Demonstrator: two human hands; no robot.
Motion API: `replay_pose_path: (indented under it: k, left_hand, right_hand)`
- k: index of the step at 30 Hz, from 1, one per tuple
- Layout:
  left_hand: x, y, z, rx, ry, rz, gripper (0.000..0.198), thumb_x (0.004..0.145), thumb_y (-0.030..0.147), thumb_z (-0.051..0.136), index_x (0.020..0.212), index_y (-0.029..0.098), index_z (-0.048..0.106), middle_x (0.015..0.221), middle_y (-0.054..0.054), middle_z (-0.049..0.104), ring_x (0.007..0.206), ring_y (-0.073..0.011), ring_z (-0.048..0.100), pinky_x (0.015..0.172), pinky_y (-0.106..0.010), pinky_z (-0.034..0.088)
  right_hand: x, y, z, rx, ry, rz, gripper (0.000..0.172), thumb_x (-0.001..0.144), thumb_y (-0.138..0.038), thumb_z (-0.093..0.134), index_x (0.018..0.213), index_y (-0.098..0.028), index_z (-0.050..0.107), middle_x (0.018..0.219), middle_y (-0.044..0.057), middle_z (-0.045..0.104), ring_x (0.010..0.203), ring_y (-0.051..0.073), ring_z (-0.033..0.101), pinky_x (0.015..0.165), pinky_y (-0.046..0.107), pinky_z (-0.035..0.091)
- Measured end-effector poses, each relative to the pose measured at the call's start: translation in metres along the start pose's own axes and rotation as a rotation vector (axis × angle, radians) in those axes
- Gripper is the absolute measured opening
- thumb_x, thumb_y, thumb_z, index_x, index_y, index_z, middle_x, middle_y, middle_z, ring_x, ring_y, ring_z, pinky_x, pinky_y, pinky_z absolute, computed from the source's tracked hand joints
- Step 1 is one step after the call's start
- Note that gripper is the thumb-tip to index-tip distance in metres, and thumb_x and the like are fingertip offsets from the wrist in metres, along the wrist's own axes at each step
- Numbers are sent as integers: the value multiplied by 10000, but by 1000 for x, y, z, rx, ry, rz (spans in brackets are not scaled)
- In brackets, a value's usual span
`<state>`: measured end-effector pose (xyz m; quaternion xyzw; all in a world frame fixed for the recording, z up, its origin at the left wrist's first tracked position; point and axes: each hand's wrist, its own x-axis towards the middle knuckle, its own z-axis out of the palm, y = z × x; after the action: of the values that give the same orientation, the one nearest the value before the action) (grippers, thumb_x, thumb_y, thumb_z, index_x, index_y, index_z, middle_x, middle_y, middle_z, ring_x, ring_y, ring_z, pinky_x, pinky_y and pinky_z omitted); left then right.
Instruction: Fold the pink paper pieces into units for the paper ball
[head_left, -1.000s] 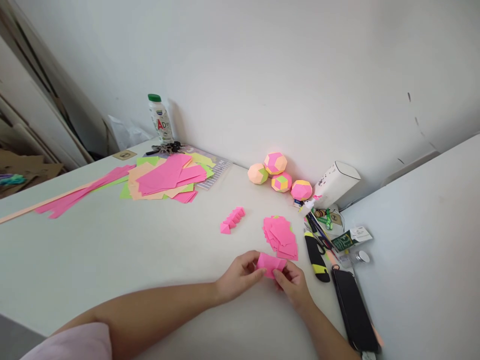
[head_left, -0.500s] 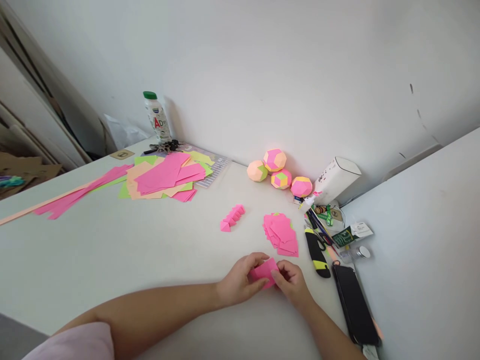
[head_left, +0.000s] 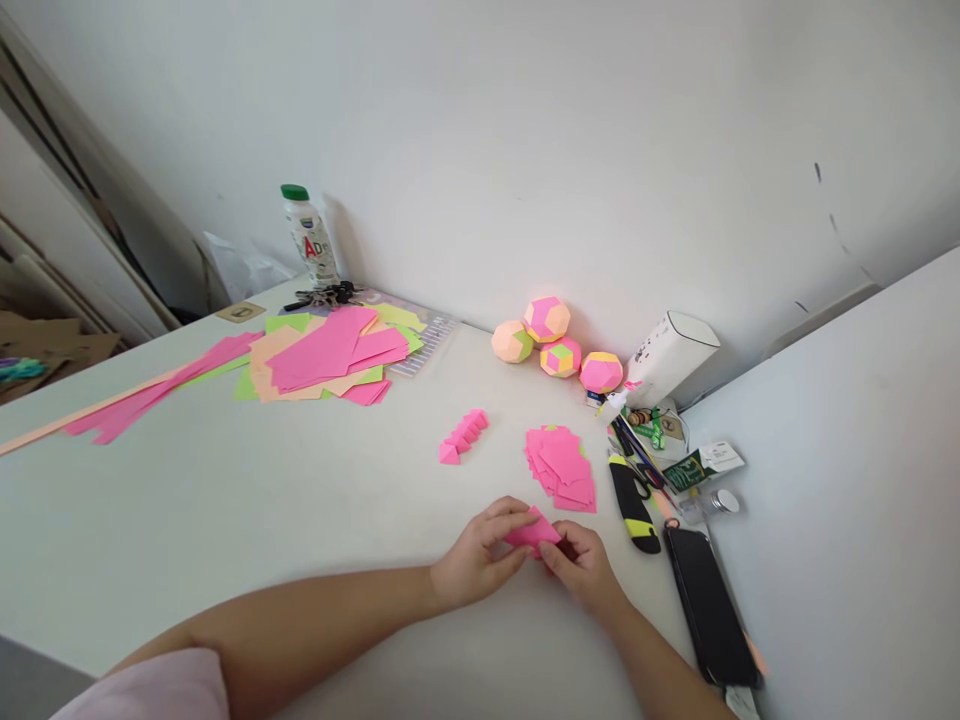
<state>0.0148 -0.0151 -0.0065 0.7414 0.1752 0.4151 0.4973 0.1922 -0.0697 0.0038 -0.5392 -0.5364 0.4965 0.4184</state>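
A small piece of pink paper (head_left: 534, 532) is held between both hands, low over the front of the table; it looks folded to a triangular shape. My left hand (head_left: 484, 550) grips its left side, thumb below and fingers above. On the right corner, my right hand (head_left: 581, 565) pinches it between thumb and fingers. Just beyond the hands lies a loose pile of pink paper pieces (head_left: 562, 465). To the left of that pile, a row of folded pink paper units (head_left: 463, 437) sits nested together.
Several faceted paper balls (head_left: 547, 320) stand by the wall. A black-and-yellow utility knife (head_left: 634, 505) and a dark phone (head_left: 712, 605) lie at right. Coloured paper sheets (head_left: 322, 350), a ruler (head_left: 420, 345) and a green-capped bottle (head_left: 310, 238) are at back left.
The pink paper in my hands has gone from a roughly rectangular outline to a narrower triangular one. Both hands stay in nearly the same place, the left fingers shifting slightly upward.
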Motion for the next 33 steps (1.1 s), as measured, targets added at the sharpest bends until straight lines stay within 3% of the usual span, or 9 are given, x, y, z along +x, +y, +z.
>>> replay_pose_path:
  k: [14,19,27,33]
  left_hand:
    - [0,1,2,-47,-47,-392,272,818,277,525,1058,200,625,814,-29,485,731,-138,499,672,-266,455]
    - [5,11,0,45,-153,-358,255,865,311,456,870,205,688,718,-15,490,682,-128,460,638,-234,412]
    - [3,5,-1,35,-167,-331,300,868,354,462,1020,216,680,728,-23,510,668,-125,467,642,-235,409]
    - [4,8,-1,29,-183,-332,291,871,309,458,1042,218,674,732,-31,540,696,-135,472,655,-238,411]
  right_hand:
    - [-1,2,0,36,123,-32,254,745,-377,660,624,-169,581,500,-37,486,424,92,413,406,215,331]
    - [-2,4,0,72,169,-37,253,712,-395,696,649,-175,588,539,-27,527,451,109,474,428,228,397]
    - [1,7,0,189,197,44,324,663,-420,736,825,-192,574,565,-46,535,448,101,492,419,214,419]
    - [1,4,-1,178,173,36,266,686,-407,721,747,-174,607,516,-38,537,425,101,489,417,221,418]
